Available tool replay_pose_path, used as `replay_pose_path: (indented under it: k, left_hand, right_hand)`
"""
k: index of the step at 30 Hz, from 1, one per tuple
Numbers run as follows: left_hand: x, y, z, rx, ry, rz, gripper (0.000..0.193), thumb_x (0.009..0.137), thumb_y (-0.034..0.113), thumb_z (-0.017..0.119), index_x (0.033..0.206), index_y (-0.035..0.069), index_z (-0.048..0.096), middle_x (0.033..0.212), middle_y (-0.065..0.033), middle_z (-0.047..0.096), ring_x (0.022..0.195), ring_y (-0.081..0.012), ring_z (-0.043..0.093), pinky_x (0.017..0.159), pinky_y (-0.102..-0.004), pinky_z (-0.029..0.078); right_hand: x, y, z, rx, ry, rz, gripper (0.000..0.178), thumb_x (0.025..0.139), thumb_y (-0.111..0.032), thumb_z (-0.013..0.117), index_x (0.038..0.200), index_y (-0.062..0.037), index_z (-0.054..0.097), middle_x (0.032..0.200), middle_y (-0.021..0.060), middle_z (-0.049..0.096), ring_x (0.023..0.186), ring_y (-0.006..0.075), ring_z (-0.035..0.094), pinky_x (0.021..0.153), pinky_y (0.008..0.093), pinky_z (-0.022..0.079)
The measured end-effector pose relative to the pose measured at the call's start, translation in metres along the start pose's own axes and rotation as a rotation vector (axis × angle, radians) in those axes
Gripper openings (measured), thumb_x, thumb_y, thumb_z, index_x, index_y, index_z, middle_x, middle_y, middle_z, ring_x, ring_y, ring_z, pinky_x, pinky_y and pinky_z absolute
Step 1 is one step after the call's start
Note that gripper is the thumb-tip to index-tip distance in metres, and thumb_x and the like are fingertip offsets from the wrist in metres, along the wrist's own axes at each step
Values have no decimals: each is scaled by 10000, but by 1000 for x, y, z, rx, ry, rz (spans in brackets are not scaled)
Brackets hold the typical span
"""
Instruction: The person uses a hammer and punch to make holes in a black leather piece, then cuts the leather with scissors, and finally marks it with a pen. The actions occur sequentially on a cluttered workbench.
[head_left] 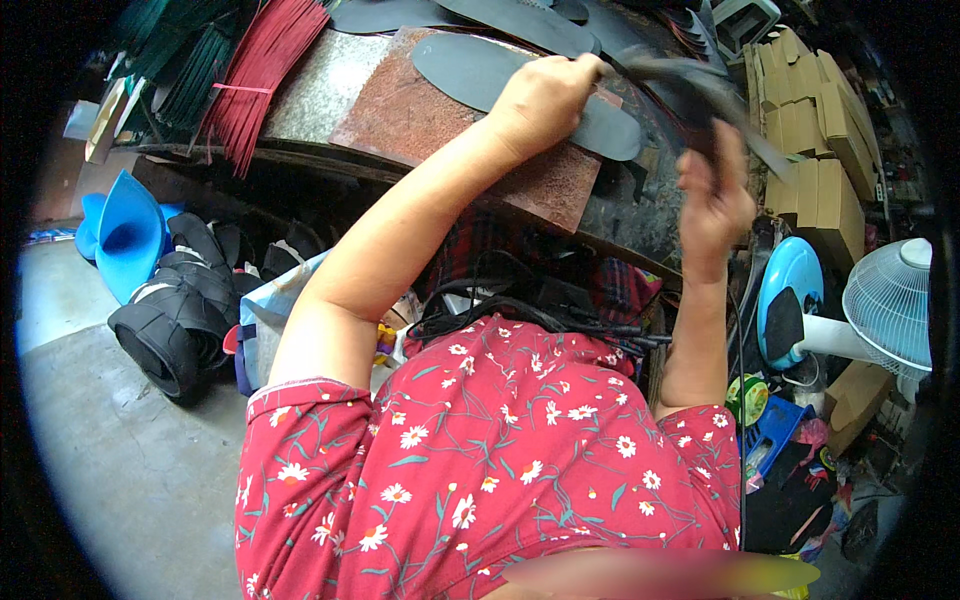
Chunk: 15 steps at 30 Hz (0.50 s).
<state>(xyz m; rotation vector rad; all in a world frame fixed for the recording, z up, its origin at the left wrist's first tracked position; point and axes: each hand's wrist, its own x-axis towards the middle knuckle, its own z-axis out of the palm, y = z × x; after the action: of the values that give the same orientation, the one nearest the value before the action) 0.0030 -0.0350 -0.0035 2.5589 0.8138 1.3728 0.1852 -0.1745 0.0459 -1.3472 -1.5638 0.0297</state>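
A grey insole-shaped piece (455,72) lies on a rough reddish-brown board (385,115) on the workbench. Over that piece, my left hand (548,105) is closed in a fist, thumb side up. Its fingertips meet a dark, flat piece (690,80) that is smeared by motion, and its kind cannot be made out. My right hand (715,205) is raised at the bench's right side, just below the blurred piece. Its fingers are blurred, and whether they grip the piece is unclear. More dark grey insole-shaped pieces (520,22) lie beyond my left hand.
Bundled red strips (262,75) and dark green strips (190,85) hang at the bench's left. Brown cardboard boxes (815,130) stack up at the right, above a blue-and-white fan (890,305). Black rolled pieces (170,330) and blue curved sheets (130,235) sit on the left.
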Motion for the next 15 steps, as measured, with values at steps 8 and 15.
replay_pose_path:
  k: [8,15]
  left_hand:
    - [2,-25,-7,-595,321,-615,155,868,102,662,929,-19,587,809,-171,689,745,-230,697,710,-338,569]
    - [-10,-47,-24,-400,129,-643,130,860,82,675,947,0,625,842,-105,707,761,-146,691,694,-282,553]
  right_hand:
    - [-7,22,18,-349,-224,281,399,929,-421,599,1282,-237,607,930,183,700,813,358,685,693,423,521]
    - [-6,28,23,-310,-222,259,406,920,-422,610,1277,-230,614,972,163,703,845,348,689,724,411,522]
